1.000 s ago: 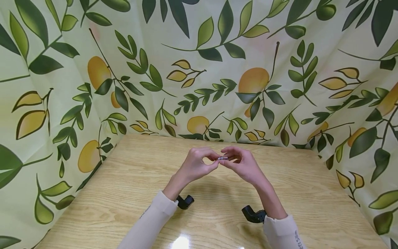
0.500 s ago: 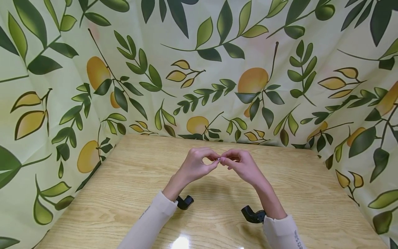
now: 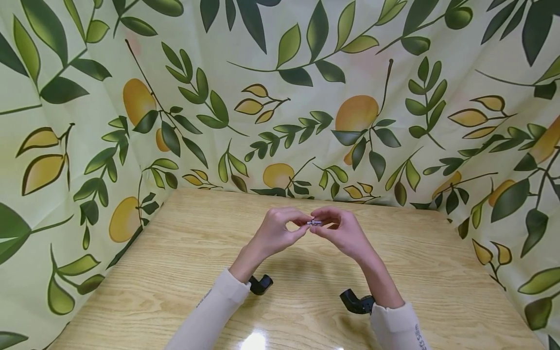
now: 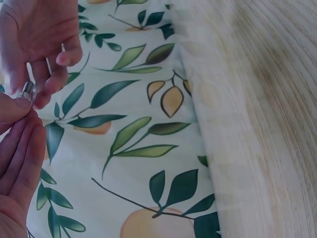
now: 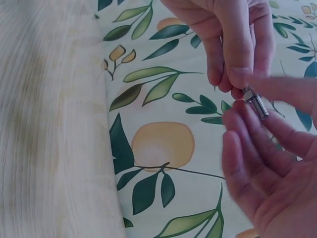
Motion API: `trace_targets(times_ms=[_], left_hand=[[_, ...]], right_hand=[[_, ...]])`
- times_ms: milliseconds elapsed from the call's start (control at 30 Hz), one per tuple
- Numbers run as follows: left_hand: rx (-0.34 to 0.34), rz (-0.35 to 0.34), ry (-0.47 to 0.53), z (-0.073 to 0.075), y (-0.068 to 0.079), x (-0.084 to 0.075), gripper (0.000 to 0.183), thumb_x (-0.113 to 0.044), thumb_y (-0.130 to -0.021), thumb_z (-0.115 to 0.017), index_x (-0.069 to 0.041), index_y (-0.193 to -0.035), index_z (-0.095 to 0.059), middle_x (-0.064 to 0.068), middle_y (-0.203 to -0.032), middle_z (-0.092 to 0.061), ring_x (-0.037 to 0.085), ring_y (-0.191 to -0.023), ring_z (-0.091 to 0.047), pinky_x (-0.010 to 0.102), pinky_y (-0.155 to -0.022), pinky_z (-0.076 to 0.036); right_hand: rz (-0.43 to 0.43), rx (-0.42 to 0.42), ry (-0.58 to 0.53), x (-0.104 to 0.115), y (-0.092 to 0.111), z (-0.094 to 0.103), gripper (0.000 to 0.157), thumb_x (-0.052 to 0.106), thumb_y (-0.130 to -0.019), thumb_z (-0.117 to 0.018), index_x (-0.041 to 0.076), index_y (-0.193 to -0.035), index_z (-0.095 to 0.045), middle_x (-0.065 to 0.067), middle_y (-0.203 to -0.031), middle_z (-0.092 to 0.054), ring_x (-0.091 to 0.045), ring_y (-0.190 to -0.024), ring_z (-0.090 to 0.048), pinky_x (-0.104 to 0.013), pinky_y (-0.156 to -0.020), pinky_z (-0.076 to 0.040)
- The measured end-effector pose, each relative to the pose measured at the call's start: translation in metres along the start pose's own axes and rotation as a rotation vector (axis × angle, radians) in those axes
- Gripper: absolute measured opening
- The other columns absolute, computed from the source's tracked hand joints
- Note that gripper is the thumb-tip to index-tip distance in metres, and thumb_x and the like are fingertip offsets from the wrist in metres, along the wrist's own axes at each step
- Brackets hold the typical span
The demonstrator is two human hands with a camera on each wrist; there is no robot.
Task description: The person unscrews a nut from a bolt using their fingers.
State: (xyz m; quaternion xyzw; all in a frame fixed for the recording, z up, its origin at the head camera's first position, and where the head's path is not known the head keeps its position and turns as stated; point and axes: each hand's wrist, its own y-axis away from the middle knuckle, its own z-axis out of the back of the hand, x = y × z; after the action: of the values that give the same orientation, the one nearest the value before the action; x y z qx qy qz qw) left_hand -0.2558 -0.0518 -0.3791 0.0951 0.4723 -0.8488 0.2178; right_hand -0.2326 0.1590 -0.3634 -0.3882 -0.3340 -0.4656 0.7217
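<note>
A small silver bolt with a nut on its threaded shank [image 5: 257, 105] is held up between both hands above the table. My left hand [image 3: 280, 231] pinches one end of it between thumb and fingertips. Around the other end my right hand [image 3: 343, 231] is spread, thumb and forefinger apart with the metal showing between them in the head view. A blurred right fingertip [image 5: 265, 88] is right at the nut in the right wrist view, with other right fingers loosely bent below. In the left wrist view the bolt [image 4: 28, 89] sticks up past the left thumb [image 4: 14, 110].
The light wooden table [image 3: 197, 272] lies beneath both hands. A leaf-and-fruit patterned cloth [image 3: 262, 97] stands along its back and sides. Black curved wrist mounts [image 3: 261, 284] hang under both forearms, near the light sleeve cuffs.
Half a second ago the right thumb and forefinger were closed over the bolt; now they are spread and it shows again, much as one second ago. The left hand stays in place.
</note>
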Motion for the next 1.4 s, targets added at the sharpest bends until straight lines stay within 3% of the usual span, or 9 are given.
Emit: trace_targets(times_ms=[267,567,700,833,1000,1400], left_hand=[[-0.002,-0.015,-0.022,0.0004,0.0007,-0.0009,0.009,0.000,-0.087,-0.078,-0.005,-0.094,-0.081,0.004,-0.088,-0.080,0.012,-0.078,-0.074,0.019,-0.075,-0.061],[-0.006,-0.019,-0.014,-0.0001,0.0011,-0.0011,0.011,0.000,-0.086,-0.079,-0.004,-0.096,-0.081,0.006,-0.090,-0.080,0.012,-0.077,-0.074,0.016,-0.075,-0.060],[-0.003,-0.013,-0.007,0.0005,0.0006,-0.0030,0.011,0.000,-0.086,-0.079,-0.004,-0.096,-0.080,0.006,-0.090,-0.080,0.013,-0.078,-0.075,0.016,-0.075,-0.060],[-0.005,-0.014,-0.004,0.0008,0.0002,-0.0034,0.010,0.001,-0.087,-0.078,-0.004,-0.095,-0.080,0.005,-0.089,-0.080,0.013,-0.077,-0.075,0.016,-0.075,-0.060],[-0.003,-0.014,-0.026,0.0011,0.0009,-0.0028,0.009,0.000,-0.087,-0.078,-0.005,-0.094,-0.081,0.004,-0.088,-0.080,0.013,-0.078,-0.074,0.016,-0.075,-0.060],[-0.018,-0.035,-0.020,-0.0016,0.0015,0.0006,0.011,0.000,-0.085,-0.080,-0.005,-0.095,-0.080,0.004,-0.089,-0.080,0.012,-0.077,-0.075,0.014,-0.075,-0.059]], right_hand=[[-0.015,0.076,-0.022,-0.0055,-0.0029,0.0014,0.027,0.024,-0.103,-0.065,-0.001,-0.111,-0.073,-0.017,-0.097,-0.075,-0.023,-0.087,-0.071,-0.034,-0.074,-0.063],[0.000,0.026,0.003,-0.0019,-0.0008,0.0011,0.018,0.016,-0.096,-0.074,0.003,-0.109,-0.074,-0.014,-0.104,-0.075,-0.021,-0.089,-0.069,-0.032,-0.077,-0.060],[-0.010,0.024,0.013,-0.0005,0.0000,0.0019,0.026,0.016,-0.094,-0.076,0.003,-0.116,-0.071,-0.014,-0.108,-0.075,-0.022,-0.095,-0.070,-0.030,-0.079,-0.059],[-0.017,0.061,-0.009,-0.0013,-0.0006,0.0029,0.030,0.023,-0.100,-0.070,0.000,-0.119,-0.069,-0.018,-0.105,-0.075,-0.029,-0.093,-0.072,-0.033,-0.076,-0.061],[0.003,0.110,-0.022,-0.0040,-0.0022,0.0022,0.028,0.024,-0.105,-0.061,-0.002,-0.109,-0.072,-0.020,-0.097,-0.075,-0.032,-0.090,-0.072,-0.033,-0.074,-0.063],[-0.003,0.056,-0.028,-0.0023,0.0004,0.0014,0.022,0.016,-0.097,-0.072,0.000,-0.112,-0.071,-0.017,-0.101,-0.073,-0.020,-0.085,-0.069,-0.036,-0.076,-0.061]])
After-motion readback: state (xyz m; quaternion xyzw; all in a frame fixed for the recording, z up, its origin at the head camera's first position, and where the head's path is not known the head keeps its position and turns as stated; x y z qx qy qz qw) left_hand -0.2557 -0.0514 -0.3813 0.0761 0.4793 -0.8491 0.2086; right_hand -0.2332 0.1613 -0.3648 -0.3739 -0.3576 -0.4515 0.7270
